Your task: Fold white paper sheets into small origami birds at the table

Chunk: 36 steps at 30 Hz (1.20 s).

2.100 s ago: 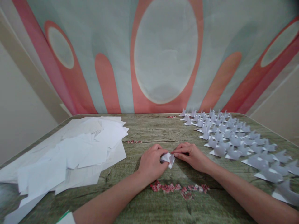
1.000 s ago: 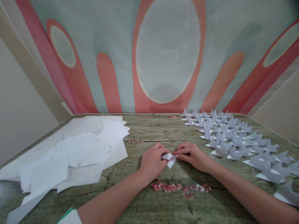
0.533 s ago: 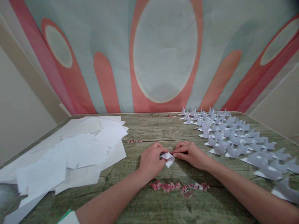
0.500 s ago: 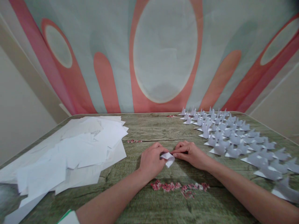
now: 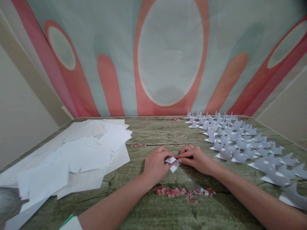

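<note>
A small piece of folded white paper (image 5: 173, 164) is held between my two hands, just above the table's middle. My left hand (image 5: 156, 162) is closed on its left side, thumb and fingers pinching the edge. From the right, my right hand (image 5: 195, 158) pinches the upper right corner between thumb and fingertips. The paper shows several creased, diamond-like facets with a lower point facing me. Part of it is hidden behind the left fingers.
Loose white paper sheets (image 5: 86, 156) lie in a wide heap on the left. Several rows of folded paper birds (image 5: 240, 143) stand along the right. Beneath is a wood-look tabletop (image 5: 153, 131) with printed pink flowers (image 5: 172, 191). A patterned backdrop (image 5: 170, 110) rises behind the far edge.
Both hands stay in nearly the same place on the folded paper. The paper's right corner has shifted very slightly at the right fingertips.
</note>
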Available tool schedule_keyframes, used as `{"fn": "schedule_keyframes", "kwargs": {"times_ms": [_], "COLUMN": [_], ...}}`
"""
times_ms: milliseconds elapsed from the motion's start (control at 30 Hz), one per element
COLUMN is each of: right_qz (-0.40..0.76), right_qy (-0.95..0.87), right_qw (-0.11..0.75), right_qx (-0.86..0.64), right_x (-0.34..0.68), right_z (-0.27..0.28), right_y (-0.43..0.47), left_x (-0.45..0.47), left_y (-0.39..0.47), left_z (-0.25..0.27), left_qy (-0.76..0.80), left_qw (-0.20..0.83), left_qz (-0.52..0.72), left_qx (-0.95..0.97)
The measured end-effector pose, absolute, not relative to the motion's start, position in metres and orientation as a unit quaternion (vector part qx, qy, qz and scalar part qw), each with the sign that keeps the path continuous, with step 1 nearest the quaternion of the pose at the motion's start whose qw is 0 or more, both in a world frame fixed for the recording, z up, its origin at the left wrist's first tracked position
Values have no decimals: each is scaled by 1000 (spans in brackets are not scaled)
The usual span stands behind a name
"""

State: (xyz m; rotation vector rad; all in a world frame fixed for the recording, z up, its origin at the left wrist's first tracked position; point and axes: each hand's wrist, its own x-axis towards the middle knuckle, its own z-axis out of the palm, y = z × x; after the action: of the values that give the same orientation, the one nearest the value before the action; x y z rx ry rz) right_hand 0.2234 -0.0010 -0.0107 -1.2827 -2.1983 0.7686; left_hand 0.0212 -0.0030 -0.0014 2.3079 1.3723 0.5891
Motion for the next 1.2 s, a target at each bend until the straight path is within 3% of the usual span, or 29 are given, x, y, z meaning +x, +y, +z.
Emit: {"fn": "schedule_keyframes", "kwargs": {"times_ms": [1200], "right_qz": [275], "right_qy": [-784], "right_qw": [246], "right_qx": [-499], "right_x": [216], "right_z": [-9], "right_y": [-3], "left_x": [21], "left_y": [1], "left_z": [-4], "left_qy": [492], "left_qw": [207], "left_qz": [218], "left_qx": [817]}}
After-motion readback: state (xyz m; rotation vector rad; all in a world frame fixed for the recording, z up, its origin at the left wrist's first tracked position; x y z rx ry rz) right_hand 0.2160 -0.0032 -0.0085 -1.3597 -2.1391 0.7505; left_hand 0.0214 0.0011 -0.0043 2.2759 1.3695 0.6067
